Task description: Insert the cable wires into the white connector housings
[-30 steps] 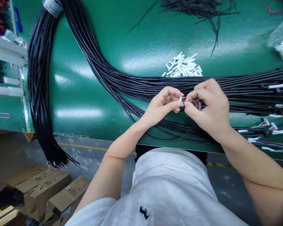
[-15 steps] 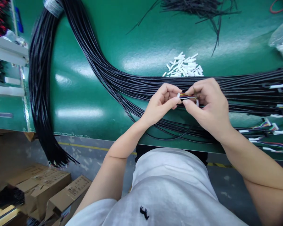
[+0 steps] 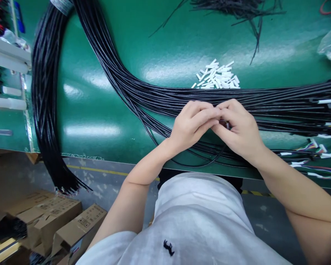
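The person's left hand [image 3: 191, 125] and right hand [image 3: 239, 129] meet at the fingertips above the black cables [image 3: 154, 96], the right curled around a wire end [image 3: 227, 125] (mostly hidden, so the left's grip cannot be told), near white pieces [image 3: 219, 76].

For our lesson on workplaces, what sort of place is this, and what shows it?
Probably a cable workshop: bundled black cables run along a green workbench, beside a pile of small white pieces.
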A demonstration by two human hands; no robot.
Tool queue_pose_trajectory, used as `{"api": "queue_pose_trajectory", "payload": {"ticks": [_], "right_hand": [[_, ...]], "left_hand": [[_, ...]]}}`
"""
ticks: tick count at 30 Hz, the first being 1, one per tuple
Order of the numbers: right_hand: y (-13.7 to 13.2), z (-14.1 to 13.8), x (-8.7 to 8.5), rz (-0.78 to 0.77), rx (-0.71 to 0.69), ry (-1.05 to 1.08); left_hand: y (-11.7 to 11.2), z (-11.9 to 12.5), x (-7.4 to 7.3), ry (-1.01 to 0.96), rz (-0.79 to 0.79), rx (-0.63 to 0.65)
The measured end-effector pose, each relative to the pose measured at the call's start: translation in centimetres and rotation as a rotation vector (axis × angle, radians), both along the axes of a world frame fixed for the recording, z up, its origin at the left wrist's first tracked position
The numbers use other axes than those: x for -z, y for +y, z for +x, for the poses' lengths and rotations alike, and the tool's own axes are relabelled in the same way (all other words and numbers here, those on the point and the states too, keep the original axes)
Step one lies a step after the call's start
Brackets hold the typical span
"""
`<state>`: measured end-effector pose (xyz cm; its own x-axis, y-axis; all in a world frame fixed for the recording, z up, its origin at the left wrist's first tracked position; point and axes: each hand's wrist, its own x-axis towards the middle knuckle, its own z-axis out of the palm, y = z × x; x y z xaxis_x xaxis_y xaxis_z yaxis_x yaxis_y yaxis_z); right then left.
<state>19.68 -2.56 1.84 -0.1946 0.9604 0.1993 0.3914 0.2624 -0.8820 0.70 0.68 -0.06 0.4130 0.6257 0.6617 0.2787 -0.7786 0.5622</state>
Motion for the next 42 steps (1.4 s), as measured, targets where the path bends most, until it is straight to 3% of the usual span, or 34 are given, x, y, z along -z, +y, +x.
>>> {"api": "queue_pose_trajectory", "payload": {"ticks": [2, 8, 12, 17, 22, 30, 42], "right_hand": [[0.0, -0.1, 0.1, -0.006, -0.015, 0.008], [0.0, 0.0, -0.4, -0.131, 0.064, 0.134], [-0.1, -0.1, -0.5, -0.036, 0.086, 0.090], [-0.1, -0.2, -0.4, 0.023, 0.150, 0.061], [-0.2, -0.3, -0.4, 0.043, 0.178, 0.042], [-0.6, -0.2, -0.7, 0.147, 0.194, -0.029], [-0.4, -0.4, -0.7, 0.162, 0.185, -0.048]], "left_hand": [[0.1, 0.1, 0.3, -0.019, 0.023, -0.010], [-0.1, 0.1, 0.1, -0.105, -0.261, -0.035], [-0.5, 0.1, -0.2, -0.138, -0.403, -0.001], [-0.6, 0.4, -0.1, -0.209, -0.719, 0.060], [-0.1, 0.4, -0.3, -0.303, -1.015, 0.229], [0.1, 0.4, -0.9, -0.506, -1.332, 0.323], [-0.1, 0.6, -0.5, -0.560, -1.359, 0.356]]}}
